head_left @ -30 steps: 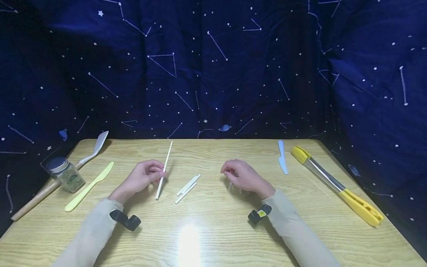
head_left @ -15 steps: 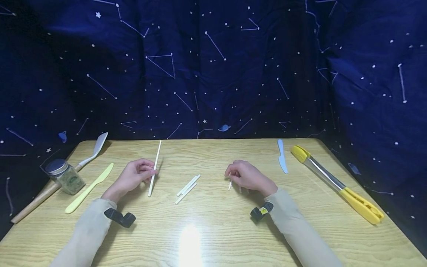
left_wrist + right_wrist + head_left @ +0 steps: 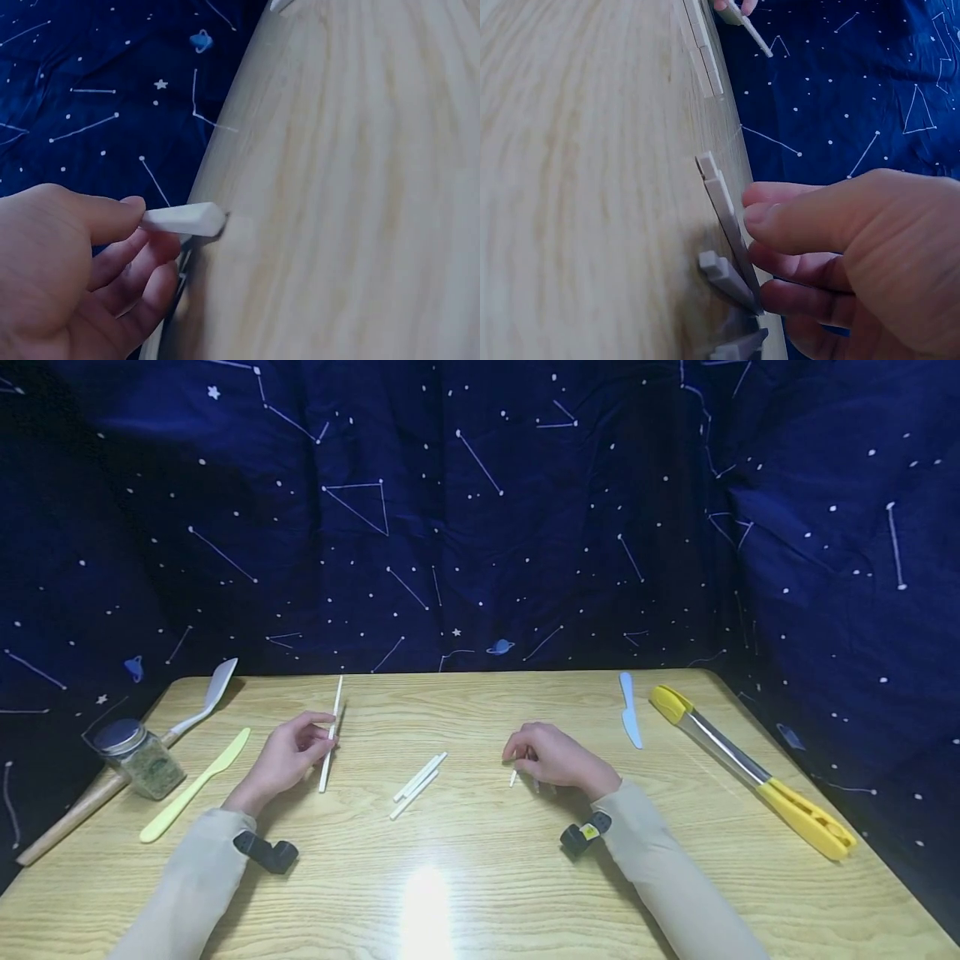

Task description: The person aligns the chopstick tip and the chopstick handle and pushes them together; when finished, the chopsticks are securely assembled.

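Note:
My left hand pinches a long white chopstick between thumb and fingers, over the left part of the table. In the left wrist view the chopstick shows a thick squared end. Its far end looks thinner in the head view. My right hand hovers low over several short white sticks, with fingers loosely bent and thumb near the index finger. Ends of these sticks peek out beneath it. In the right wrist view, a white stick lies beside the fingertips, with nothing seen gripped.
Between the hands lie three short white sticks side by side. On the left are a yellow spreader, a jar of dried herbs and a spatula. On the right lie a blue spreader and yellow-ended tongs.
My left hand has carried the chopstick leftward, away from the middle sticks, and the chopstick's tilt has steepened. My right hand has shifted slightly right; stick ends beneath it show more.

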